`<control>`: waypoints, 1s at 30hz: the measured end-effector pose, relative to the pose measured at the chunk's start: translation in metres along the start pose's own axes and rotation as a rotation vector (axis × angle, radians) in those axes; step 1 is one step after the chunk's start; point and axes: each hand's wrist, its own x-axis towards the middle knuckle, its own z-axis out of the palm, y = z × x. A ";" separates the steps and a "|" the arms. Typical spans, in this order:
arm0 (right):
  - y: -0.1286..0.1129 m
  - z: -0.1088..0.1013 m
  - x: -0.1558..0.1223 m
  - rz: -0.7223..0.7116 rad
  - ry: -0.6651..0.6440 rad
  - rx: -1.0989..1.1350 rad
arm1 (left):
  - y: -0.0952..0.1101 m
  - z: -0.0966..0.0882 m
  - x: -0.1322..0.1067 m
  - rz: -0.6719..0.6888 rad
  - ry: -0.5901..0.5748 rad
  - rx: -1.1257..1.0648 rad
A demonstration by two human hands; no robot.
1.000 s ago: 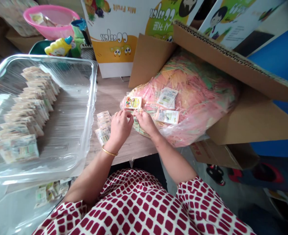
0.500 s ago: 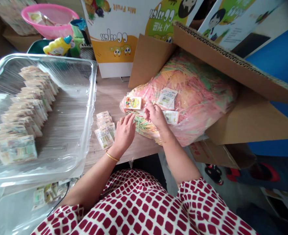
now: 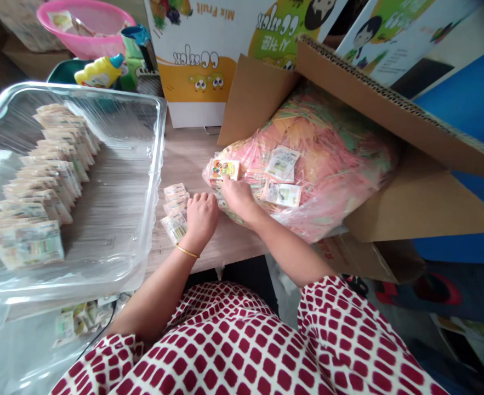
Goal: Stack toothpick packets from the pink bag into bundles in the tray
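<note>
My left hand (image 3: 200, 215) rests curled on the wooden table, its fingers touching a short row of small printed sachets (image 3: 175, 211). My right hand (image 3: 237, 196) reaches into the edge of a big clear bag of pink and green sticks (image 3: 328, 148), fingers bent and closed on something I cannot make out. A colourful sachet (image 3: 224, 169) lies just above that hand on the bag. Two pale sachets (image 3: 282, 193) lie further right on the bag.
A clear plastic tray (image 3: 114, 263) at left holds rows of filled sachets (image 3: 44, 175). The bag sits in an open cardboard box (image 3: 422, 208). Printed display boards (image 3: 209, 60), a pink basin (image 3: 83, 27) and a yellow bottle (image 3: 97, 71) stand behind. More sachets (image 3: 77, 321) lie below the tray.
My right hand dropped from the pale sachets back down to the bag's near edge beside my left hand. My left hand drew in and curled next to the sachet row.
</note>
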 end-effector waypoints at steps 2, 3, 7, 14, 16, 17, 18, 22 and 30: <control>0.015 -0.007 -0.009 0.078 0.057 0.029 | -0.001 0.002 0.002 -0.004 -0.026 0.022; 0.022 -0.011 -0.014 0.115 0.077 0.055 | -0.002 0.002 0.004 -0.006 -0.037 0.027; 0.043 -0.016 -0.037 0.153 0.088 0.166 | 0.001 -0.004 0.002 -0.011 0.043 -0.042; 0.022 0.014 -0.047 0.118 -0.061 0.073 | 0.012 -0.008 -0.024 0.253 0.025 -0.170; 0.017 0.020 -0.043 0.109 -0.072 0.051 | 0.013 -0.005 -0.029 0.245 -0.024 -0.138; 0.016 0.021 -0.041 0.107 -0.073 0.045 | 0.013 -0.004 -0.030 0.238 -0.036 -0.126; 0.016 0.021 -0.039 0.109 -0.067 0.042 | 0.013 -0.003 -0.031 0.232 -0.040 -0.117; 0.026 0.013 -0.037 0.164 -0.035 0.057 | 0.013 -0.001 -0.031 0.224 -0.045 -0.121; 0.050 0.002 -0.043 0.127 0.249 0.739 | 0.014 -0.012 -0.027 0.059 0.098 -0.606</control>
